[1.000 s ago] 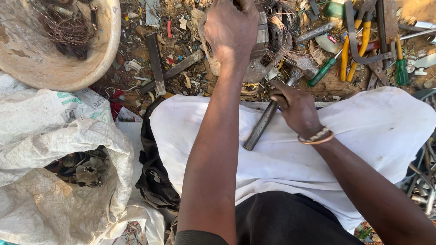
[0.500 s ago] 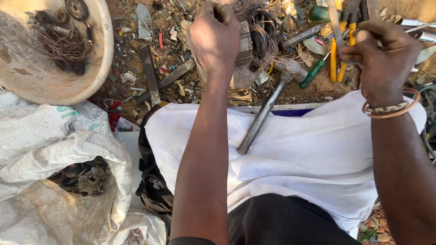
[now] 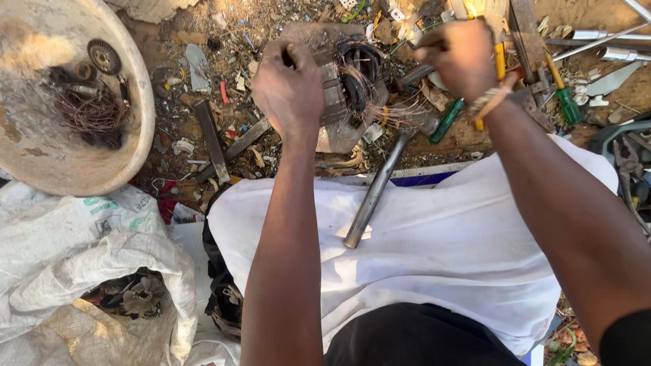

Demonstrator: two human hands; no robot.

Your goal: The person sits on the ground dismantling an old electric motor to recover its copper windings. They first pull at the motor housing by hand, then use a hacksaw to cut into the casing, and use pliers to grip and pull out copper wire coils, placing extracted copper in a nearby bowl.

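My left hand (image 3: pixel 288 88) grips a scrap motor stator (image 3: pixel 342 88) with dark windings and loose copper strands, holding it on the littered ground. My right hand (image 3: pixel 461 57) is closed around yellow-handled pliers (image 3: pixel 500 62), whose tip points at the stator's right side. A hammer (image 3: pixel 373 193) lies loose between my arms, its steel handle resting on the white cloth (image 3: pixel 441 251) over my lap. A bead bracelet sits on my right wrist.
A worn round bowl (image 3: pixel 139 135) at the upper left holds copper wire (image 3: pixel 95 115) and a small gear. A white sack (image 3: pixel 81 244) of metal parts lies at the lower left. Flat metal bars (image 3: pixel 211 139), green-handled screwdrivers (image 3: pixel 566 102) and other tools litter the ground.
My right hand let go of the hammer, reached up to the tools, took the yellow-handled pliers and brought them to the stator. The hammer stays on the cloth.
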